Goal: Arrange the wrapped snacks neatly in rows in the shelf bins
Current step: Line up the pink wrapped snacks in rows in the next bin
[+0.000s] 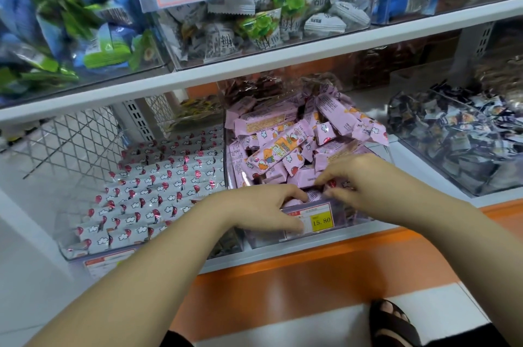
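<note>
A clear bin (349, 229) on the lower shelf holds a loose heap of pink wrapped snacks (285, 145). Both my hands are inside its front edge. My left hand (263, 209) curls over the front wall by the price tag (317, 220), fingers on a pink snack (294, 203) at the front row. My right hand (359, 176) pinches another pink snack (334, 184) with its fingertips just behind the front wall. To the left, a second clear bin (65, 250) holds white wrapped snacks (158, 191) with red marks, laid in tidy rows.
A bin of dark wrapped candies (452, 140) stands to the right. The upper shelf (254, 63) carries bins of green, blue and grey packets. An orange shelf edge (311, 267) runs below, and my sandalled foot (393, 324) stands on the floor.
</note>
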The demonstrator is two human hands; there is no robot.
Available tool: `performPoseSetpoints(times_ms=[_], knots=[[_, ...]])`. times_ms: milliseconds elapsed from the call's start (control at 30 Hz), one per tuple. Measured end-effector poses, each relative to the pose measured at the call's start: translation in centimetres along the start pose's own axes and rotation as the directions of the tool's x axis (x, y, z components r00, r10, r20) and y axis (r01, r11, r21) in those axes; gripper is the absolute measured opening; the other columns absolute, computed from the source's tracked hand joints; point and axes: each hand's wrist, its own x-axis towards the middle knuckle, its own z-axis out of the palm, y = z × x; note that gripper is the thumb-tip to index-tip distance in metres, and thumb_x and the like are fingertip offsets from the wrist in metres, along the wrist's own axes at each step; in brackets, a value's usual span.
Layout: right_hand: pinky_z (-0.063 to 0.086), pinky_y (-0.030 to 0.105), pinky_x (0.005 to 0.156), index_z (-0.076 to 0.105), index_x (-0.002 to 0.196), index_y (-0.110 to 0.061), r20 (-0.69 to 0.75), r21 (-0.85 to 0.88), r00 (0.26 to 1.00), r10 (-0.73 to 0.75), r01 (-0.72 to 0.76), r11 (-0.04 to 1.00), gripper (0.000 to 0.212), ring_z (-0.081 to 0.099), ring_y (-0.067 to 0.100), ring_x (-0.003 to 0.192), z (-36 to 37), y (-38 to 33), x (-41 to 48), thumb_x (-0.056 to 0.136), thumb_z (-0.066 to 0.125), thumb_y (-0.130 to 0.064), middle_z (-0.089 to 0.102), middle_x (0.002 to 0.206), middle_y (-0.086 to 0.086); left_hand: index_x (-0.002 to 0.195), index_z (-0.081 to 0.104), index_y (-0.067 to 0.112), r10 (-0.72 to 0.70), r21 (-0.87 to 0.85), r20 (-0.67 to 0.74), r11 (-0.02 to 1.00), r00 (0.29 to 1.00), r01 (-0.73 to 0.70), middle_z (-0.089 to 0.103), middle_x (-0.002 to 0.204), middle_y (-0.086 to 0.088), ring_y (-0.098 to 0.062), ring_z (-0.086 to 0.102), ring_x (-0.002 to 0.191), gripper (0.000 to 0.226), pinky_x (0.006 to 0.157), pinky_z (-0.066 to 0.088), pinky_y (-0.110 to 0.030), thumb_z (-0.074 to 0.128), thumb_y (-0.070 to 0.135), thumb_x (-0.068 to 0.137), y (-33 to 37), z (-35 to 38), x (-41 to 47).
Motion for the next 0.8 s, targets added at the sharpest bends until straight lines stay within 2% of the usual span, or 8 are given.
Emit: performPoseSetpoints(times_ms=[33,100,167,267,467,567,667,800], knots=[[0.048,0.034,0.083,0.069,0.109,-0.027,0.000,0.000,1.000,-0.002,0.002,1.000,0.022,0.059,0.012,0.091,0.0,0.0,0.0,0.087,0.064,-0.025,0.068,0.099,-0.009,0.140,0.036,0.028,0.024,0.012,-0.036,1.000,0.999,-0.024,0.046,0.085,0.017,0.018,0.051,0.064,0.053,0.050,0.034,-0.002,0.056,0.039,0.092,-0.1,0.0,-0.1],[0.048,0.035,0.084,0.068,0.110,-0.026,0.004,-0.002,1.000,0.001,-0.001,1.000,0.024,0.059,0.013,0.092,0.0,0.1,0.0,0.087,0.064,-0.024,0.068,0.100,-0.007,0.138,0.040,0.025,0.064,0.029,-0.109,0.998,0.992,-0.061,0.044,0.093,0.018,0.022,0.045,0.074,0.048,0.055,0.031,0.001,0.056,0.033,0.094,-0.2,0.1,-0.4],[0.048,0.036,0.084,0.068,0.111,-0.027,0.005,-0.001,1.000,-0.002,0.002,1.000,0.024,0.059,0.014,0.093,0.1,0.1,0.0,0.087,0.064,-0.024,0.068,0.100,-0.007,0.134,0.044,0.027,0.077,0.008,-0.182,0.997,0.980,-0.076,0.051,0.099,0.014,0.005,0.046,0.089,0.044,0.064,0.031,0.001,0.059,0.031,0.093,-0.5,0.1,-0.9],[0.047,0.034,0.085,0.068,0.110,-0.027,0.008,-0.003,1.000,0.000,0.000,1.000,0.024,0.058,0.013,0.094,0.1,0.2,0.0,0.087,0.064,-0.025,0.066,0.102,-0.009,0.124,0.053,0.034,0.069,0.000,-0.335,0.997,0.940,-0.074,0.054,0.121,0.015,-0.001,0.051,0.105,0.037,0.087,0.038,-0.015,0.063,0.030,0.089,-1.2,-0.2,-1.6],[0.046,0.032,0.086,0.068,0.110,-0.027,0.012,-0.010,1.000,0.013,-0.013,1.000,0.024,0.057,0.011,0.098,0.1,-0.1,-0.1,0.087,0.064,-0.025,0.065,0.105,-0.011,0.127,0.054,0.036,0.069,-0.081,-0.549,0.988,0.833,-0.135,0.051,0.129,0.018,-0.001,0.048,0.116,0.039,0.097,0.035,-0.018,0.062,0.033,0.090,-1.2,-1.1,-3.0],[0.046,0.030,0.086,0.068,0.110,-0.026,0.009,-0.014,1.000,0.009,-0.009,1.000,0.024,0.057,0.010,0.098,0.1,-0.2,-0.1,0.087,0.064,-0.025,0.066,0.106,-0.010,0.122,0.055,0.037,0.041,-0.123,-0.629,0.981,0.776,-0.151,0.051,0.124,0.018,0.002,0.048,0.109,0.036,0.092,0.035,-0.014,0.064,0.035,0.087,-1.3,-1.3,-3.2],[0.045,0.028,0.086,0.068,0.112,-0.025,0.006,-0.002,1.000,0.009,-0.009,1.000,0.025,0.056,0.010,0.098,0.1,-0.2,-0.1,0.087,0.064,-0.024,0.066,0.107,-0.009,0.106,0.055,0.037,-0.036,-0.181,-0.670,0.977,0.742,-0.116,0.050,0.105,0.026,0.008,0.051,0.083,0.027,0.073,0.035,0.000,0.068,0.038,0.082,-1.3,-1.3,-3.2],[0.046,0.031,0.086,0.068,0.108,-0.026,-0.005,0.001,1.000,0.000,0.000,1.000,0.023,0.057,0.011,0.097,0.1,-0.2,0.0,0.087,0.063,-0.022,0.066,0.105,-0.009,0.083,0.048,0.021,-0.085,-0.185,-0.751,0.979,0.655,-0.085,0.058,0.084,0.004,-0.009,0.049,0.063,0.036,0.055,0.034,-0.017,0.072,0.046,0.074,-1.2,-0.7,-2.7]])
